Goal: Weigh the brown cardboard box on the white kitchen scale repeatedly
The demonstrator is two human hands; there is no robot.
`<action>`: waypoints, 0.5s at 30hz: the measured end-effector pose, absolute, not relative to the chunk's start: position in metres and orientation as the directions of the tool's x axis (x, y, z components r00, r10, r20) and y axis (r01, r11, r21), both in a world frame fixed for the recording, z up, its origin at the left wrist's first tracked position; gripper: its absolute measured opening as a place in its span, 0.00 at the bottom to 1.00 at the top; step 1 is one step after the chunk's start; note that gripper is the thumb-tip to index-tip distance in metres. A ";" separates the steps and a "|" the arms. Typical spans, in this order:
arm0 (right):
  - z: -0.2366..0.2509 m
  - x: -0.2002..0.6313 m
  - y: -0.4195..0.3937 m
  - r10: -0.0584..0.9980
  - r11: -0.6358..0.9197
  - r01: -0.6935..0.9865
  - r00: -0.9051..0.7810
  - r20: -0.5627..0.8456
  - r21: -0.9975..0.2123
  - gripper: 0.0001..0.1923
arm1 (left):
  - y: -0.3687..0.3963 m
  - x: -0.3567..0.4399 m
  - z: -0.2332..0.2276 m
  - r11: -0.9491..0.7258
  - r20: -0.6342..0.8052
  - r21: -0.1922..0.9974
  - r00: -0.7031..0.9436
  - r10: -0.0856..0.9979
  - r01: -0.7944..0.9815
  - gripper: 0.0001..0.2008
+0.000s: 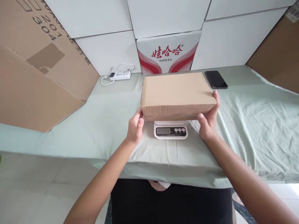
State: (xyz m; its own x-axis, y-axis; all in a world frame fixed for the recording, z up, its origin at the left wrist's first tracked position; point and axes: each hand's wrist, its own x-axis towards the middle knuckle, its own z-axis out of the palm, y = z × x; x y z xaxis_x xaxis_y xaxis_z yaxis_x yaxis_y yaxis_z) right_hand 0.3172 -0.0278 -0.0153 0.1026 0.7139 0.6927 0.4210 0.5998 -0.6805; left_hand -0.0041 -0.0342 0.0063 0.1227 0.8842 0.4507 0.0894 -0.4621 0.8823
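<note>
A flat brown cardboard box (176, 93) lies over a small white digital scale (170, 130), hiding the scale's platform; only the scale's display and buttons show. My left hand (135, 127) grips the box's front left corner. My right hand (209, 119) grips its front right corner, fingers running up the right side. Whether the box rests on the scale or hovers just above it, I cannot tell.
A pale green cloth (252, 124) covers the table. A black phone (216, 79) lies behind the box at the right. A white power strip (120, 75) with cable sits at the back left. Large cardboard (39, 71) leans at left; a red-and-white printed carton (168, 53) stands behind.
</note>
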 end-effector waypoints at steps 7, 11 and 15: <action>-0.012 0.319 -0.027 0.708 0.573 0.457 0.141 0.692 -0.680 0.59 | -0.033 -0.006 0.003 -0.472 0.463 0.876 0.097 0.881 0.100 0.42; -0.007 0.320 -0.028 0.681 0.603 0.426 0.165 0.714 -0.674 0.50 | -0.032 -0.006 0.001 -0.458 0.455 0.884 0.053 0.889 0.096 0.41; 0.003 0.315 -0.035 0.694 0.604 0.400 0.162 0.701 -0.690 0.41 | -0.035 -0.001 0.007 -0.463 0.456 0.879 0.085 0.886 0.114 0.41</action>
State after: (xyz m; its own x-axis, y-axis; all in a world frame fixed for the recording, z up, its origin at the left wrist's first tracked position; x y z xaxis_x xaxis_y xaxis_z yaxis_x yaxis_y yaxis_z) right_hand 0.3147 -0.0349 0.0027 0.1618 0.6942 0.7013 0.3996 0.6037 -0.6898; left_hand -0.0014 -0.0347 0.0071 0.0846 0.8858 0.4563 0.1136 -0.4635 0.8788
